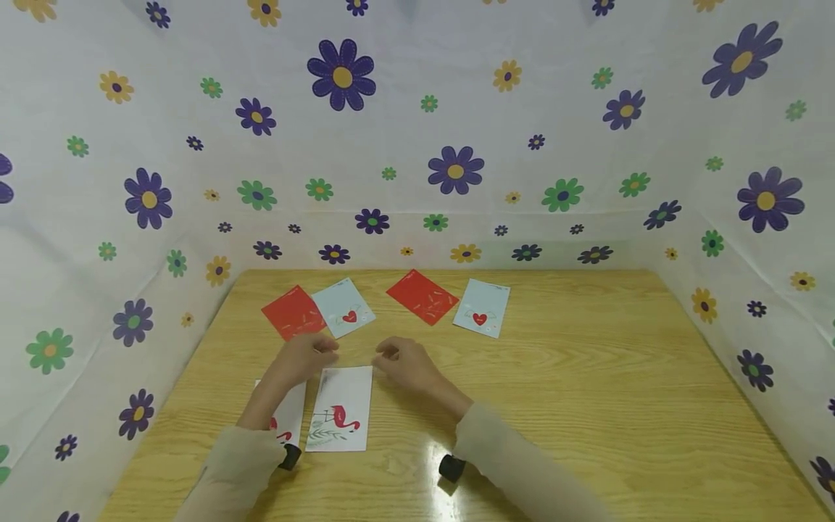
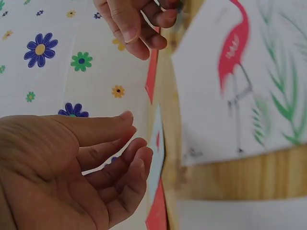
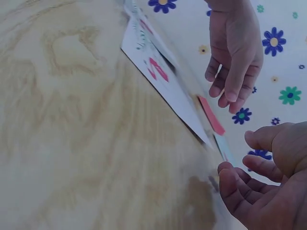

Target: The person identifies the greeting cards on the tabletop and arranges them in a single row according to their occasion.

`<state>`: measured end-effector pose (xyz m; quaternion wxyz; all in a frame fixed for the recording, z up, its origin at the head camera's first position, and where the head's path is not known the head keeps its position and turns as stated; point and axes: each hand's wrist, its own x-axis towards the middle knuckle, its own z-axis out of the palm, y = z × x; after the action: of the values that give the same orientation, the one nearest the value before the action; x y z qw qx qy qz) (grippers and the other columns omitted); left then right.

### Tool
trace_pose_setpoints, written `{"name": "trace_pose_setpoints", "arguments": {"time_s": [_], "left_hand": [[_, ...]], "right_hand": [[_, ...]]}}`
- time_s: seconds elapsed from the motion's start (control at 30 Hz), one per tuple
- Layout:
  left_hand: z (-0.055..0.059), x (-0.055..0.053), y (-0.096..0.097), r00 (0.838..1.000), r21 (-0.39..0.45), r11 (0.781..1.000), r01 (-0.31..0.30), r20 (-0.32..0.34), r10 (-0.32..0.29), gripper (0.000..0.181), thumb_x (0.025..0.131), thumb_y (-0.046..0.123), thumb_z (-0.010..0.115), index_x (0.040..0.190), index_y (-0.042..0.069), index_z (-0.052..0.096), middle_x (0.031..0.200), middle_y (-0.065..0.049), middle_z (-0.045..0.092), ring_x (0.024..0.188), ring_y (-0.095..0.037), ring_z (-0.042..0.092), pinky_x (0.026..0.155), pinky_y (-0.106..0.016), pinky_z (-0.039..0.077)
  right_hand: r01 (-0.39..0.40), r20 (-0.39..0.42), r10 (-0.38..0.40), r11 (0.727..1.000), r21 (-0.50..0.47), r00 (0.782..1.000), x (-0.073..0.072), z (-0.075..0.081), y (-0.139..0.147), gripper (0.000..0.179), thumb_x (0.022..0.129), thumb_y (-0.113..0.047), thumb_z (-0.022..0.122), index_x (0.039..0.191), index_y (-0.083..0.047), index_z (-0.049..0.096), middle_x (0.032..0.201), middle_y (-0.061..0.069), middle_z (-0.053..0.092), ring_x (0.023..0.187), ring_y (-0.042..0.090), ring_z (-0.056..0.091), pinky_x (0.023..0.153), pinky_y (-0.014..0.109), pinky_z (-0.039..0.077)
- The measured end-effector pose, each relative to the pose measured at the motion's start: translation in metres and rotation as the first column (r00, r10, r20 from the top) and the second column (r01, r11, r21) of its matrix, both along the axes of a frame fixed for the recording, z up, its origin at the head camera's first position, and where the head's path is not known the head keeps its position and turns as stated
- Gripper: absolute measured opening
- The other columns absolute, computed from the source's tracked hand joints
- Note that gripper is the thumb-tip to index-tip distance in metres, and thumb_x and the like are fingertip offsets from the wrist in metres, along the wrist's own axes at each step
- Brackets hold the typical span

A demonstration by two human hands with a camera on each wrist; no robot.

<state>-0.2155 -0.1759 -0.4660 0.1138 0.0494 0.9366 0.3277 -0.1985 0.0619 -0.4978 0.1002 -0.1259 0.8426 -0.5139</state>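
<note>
Flamingo card (image 1: 339,409) is white, red and green.

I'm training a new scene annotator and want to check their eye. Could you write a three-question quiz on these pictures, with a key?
1. Count: how many red cards lie toward the back of the table?
2. True or false: in the head view, the left forearm partly hides the left flamingo card.
3. Multiple choice: what does the right hand hold? A) a red card; B) a flamingo card; C) nothing.

Key:
1. Two.
2. True; the forearm crosses over it in that view.
3. C; its fingers have no card between them.
</note>
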Motion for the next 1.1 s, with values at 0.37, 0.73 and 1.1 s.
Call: {"name": "trace_pose_setpoints", "arguments": {"time_s": [0.37,0.73,1.1], "left_hand": [[0.025,-0.017,0.049,0.979,0.063,0.983,0.170,-0.121,-0.161,0.029,0.102,0.023,0.068,0.123,0.003,0.072,0.115,-0.010,0.073,0.108,-0.031,0.067,0.089,-0.045,0.057],[0.040,-0.041,0.104,0.953,0.098,0.962,0.255,-0.194,-0.233,0.030,0.104,0.024,0.065,0.126,0.004,0.070,0.118,-0.009,0.072,0.112,-0.028,0.066,0.095,-0.044,0.055],[0.038,-0.070,0.157,0.937,0.138,0.947,0.289,-0.242,-0.250,0.035,0.105,0.020,0.063,0.135,0.001,0.064,0.121,-0.012,0.070,0.112,-0.027,0.065,0.096,-0.039,0.054]], "right_hand": [[0.105,-0.076,-0.101,0.993,0.047,0.992,-0.010,0.026,0.071,0.035,0.101,-0.020,0.069,0.127,0.003,0.066,0.112,0.010,0.070,0.094,0.024,0.067,0.073,0.035,0.057],[0.213,-0.136,-0.199,0.973,0.090,0.970,-0.023,0.041,0.138,0.039,0.102,-0.019,0.067,0.130,0.007,0.062,0.115,0.018,0.068,0.103,0.033,0.065,0.081,0.039,0.056],[0.291,-0.160,-0.266,0.943,0.162,0.951,-0.039,0.050,0.181,0.046,0.103,-0.020,0.064,0.137,0.010,0.056,0.127,0.027,0.063,0.117,0.042,0.061,0.092,0.050,0.055]]}}
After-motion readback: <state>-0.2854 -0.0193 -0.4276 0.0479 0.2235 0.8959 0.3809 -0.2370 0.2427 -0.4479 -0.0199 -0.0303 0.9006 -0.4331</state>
